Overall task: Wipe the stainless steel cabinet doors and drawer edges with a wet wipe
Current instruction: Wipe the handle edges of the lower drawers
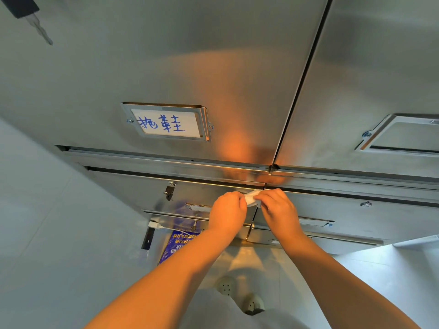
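1. At the cabinet's centre seam, where the top edges of two drawers meet, a white wet wipe (251,198) is bunched up against the steel.
2. The left hand (228,208) pinches the wipe's left end with curled fingers. The right hand (278,207) pinches its right end the same way, and the two hands are almost touching.
3. Above them, the left cabinet door (166,55) has a label holder (166,122) near its lower edge, holding a white card with blue handwritten characters.
4. The right cabinet door (380,67) has a second label holder (403,136) near its lower edge.
5. The left drawer (133,186) has a small key (169,191) hanging in its lock close to the top edge. The right drawer (356,212) lies just beside it across the seam.
6. Another key with a dark head (39,27) hangs by the upper left corner of the left door.
7. Near the cabinet's lower left corner are a white plug (154,225) and a blue printed packet (178,243).
8. Two pale perforated shoe toes (225,284) show below the forearms.
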